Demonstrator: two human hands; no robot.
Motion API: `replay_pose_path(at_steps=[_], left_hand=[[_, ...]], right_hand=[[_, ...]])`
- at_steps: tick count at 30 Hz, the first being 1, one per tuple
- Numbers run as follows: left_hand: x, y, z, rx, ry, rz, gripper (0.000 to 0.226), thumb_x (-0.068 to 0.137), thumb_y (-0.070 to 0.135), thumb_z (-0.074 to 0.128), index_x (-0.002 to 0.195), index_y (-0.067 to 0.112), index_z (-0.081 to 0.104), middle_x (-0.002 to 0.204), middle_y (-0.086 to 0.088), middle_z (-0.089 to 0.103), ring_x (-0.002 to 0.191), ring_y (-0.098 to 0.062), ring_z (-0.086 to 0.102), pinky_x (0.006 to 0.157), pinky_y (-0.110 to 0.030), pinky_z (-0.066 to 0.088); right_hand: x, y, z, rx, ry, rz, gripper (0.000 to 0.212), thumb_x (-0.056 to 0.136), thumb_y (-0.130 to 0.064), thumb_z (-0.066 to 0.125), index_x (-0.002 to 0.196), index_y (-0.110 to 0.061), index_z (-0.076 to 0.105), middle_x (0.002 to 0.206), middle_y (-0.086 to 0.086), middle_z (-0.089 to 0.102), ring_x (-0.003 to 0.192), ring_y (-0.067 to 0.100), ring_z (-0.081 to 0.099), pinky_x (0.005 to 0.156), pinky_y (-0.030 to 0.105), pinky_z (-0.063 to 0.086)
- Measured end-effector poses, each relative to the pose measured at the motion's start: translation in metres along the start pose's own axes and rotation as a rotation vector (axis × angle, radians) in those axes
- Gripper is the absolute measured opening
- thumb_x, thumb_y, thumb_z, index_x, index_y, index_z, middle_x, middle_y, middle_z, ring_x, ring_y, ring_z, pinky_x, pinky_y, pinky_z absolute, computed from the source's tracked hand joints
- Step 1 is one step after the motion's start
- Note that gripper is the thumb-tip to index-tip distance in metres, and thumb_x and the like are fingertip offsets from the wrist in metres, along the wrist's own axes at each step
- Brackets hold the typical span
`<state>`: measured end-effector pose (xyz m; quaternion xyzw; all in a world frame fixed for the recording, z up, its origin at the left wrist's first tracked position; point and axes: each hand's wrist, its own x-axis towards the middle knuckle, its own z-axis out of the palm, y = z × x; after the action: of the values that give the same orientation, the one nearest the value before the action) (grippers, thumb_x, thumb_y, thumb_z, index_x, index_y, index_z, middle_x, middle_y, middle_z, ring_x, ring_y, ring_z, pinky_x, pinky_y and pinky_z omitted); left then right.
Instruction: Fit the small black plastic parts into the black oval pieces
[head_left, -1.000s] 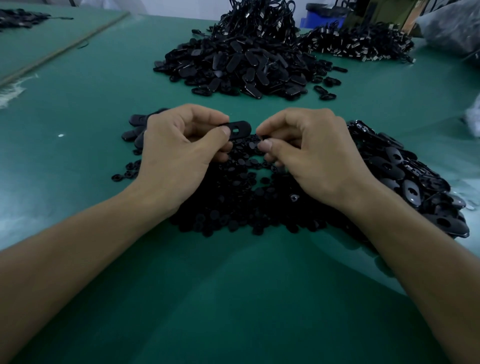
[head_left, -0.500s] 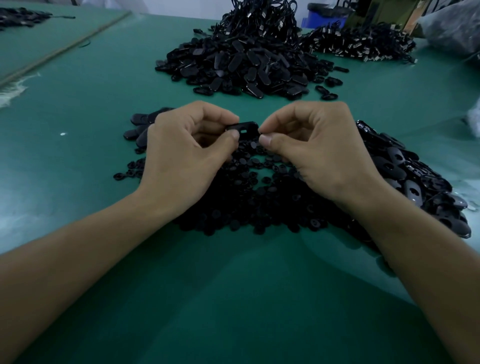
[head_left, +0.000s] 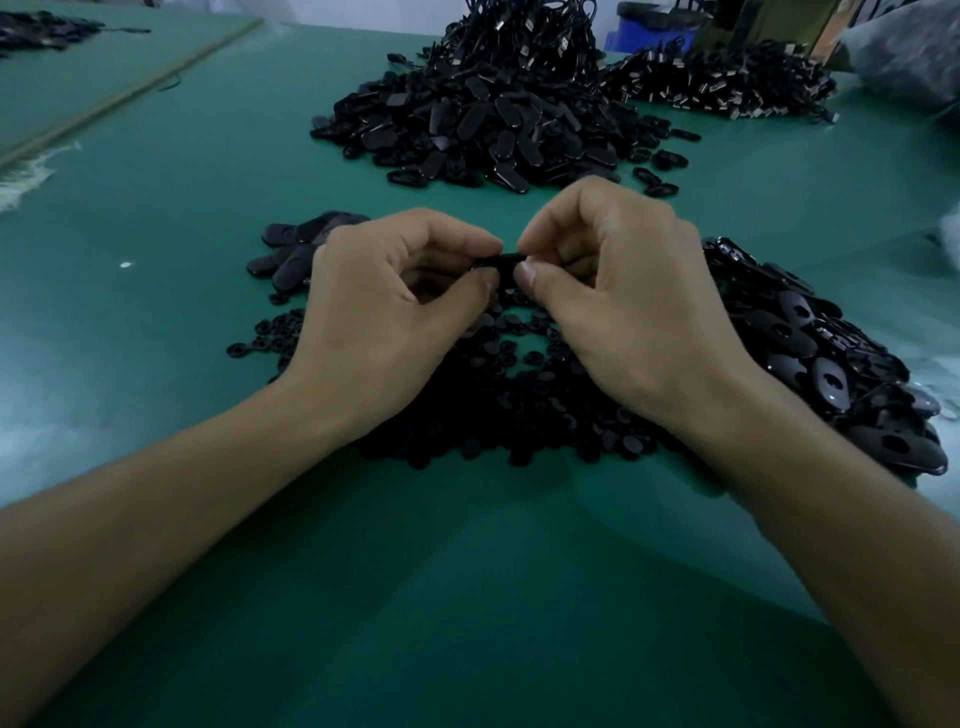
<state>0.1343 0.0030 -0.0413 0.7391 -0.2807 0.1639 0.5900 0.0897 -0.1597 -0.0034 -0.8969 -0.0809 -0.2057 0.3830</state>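
Left hand (head_left: 384, 312) – fingers (head_left: 480, 291) curled close, thumb and forefinger pinching one end of a single black oval piece (head_left: 498, 258). The piece is seen edge-on, held just above the table (head_left: 467, 597) at centre.
Right hand (head_left: 623, 312) – fingers (head_left: 530, 273) curled alike, pinching the other end of the same piece.
Small black parts (head_left: 519, 415): one loose heap under both hands, at 6 o'clock from the held piece, too many to count.
Oval pieces: one heap (head_left: 810, 353) at 3 o'clock, a small cluster (head_left: 296, 249) at 9 o'clock.
Far piles: two, at 12 o'clock (head_left: 483, 119) and 1 o'clock (head_left: 727, 88).
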Motion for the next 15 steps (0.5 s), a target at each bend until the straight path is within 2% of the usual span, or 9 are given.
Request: replay_pose_path(at_steps=[3,7,11,15], left_hand=[[0.0000,-0.0007,-0.0008,0.007,-0.006,0.007,0.022,0.087,0.014,0.073,0.094,0.034,0.070,0.083,0.012,0.076,0.072,-0.007,0.073,0.069,-0.023,0.058],[-0.0001,-0.0012,-0.0002,-0.003,-0.007,-0.005,0.021,0.086,0.016,0.073,0.094,0.035,0.070,0.084,0.012,0.076,0.074,-0.010,0.074,0.070,-0.026,0.059],[-0.0006,0.0000,-0.0002,0.008,-0.023,-0.008,0.019,0.086,0.017,0.073,0.095,0.034,0.071,0.083,0.012,0.076,0.075,-0.010,0.074,0.073,-0.029,0.061],[-0.0020,0.0052,0.0005,0.047,-0.051,0.028,0.021,0.087,0.013,0.073,0.098,0.031,0.070,0.087,0.015,0.074,0.075,-0.003,0.072,0.073,-0.023,0.059]], right_hand=[[0.0005,-0.0001,-0.0027,0.004,-0.036,0.003,0.021,0.092,-0.012,0.070,0.090,-0.029,0.057,0.081,-0.011,0.064,0.078,0.002,0.062,0.069,0.014,0.051],[0.0006,-0.0007,-0.0058,0.019,-0.071,0.007,0.025,0.092,-0.011,0.070,0.089,-0.030,0.054,0.078,-0.008,0.065,0.075,0.001,0.063,0.065,0.009,0.048],[-0.0004,-0.0010,-0.0060,0.014,-0.055,0.017,0.025,0.092,-0.011,0.070,0.088,-0.028,0.052,0.077,-0.005,0.065,0.074,0.006,0.062,0.064,0.011,0.049],[-0.0011,-0.0011,-0.0048,0.005,-0.038,0.035,0.025,0.091,-0.011,0.070,0.087,-0.027,0.051,0.075,-0.005,0.064,0.074,0.006,0.061,0.064,0.010,0.049]])
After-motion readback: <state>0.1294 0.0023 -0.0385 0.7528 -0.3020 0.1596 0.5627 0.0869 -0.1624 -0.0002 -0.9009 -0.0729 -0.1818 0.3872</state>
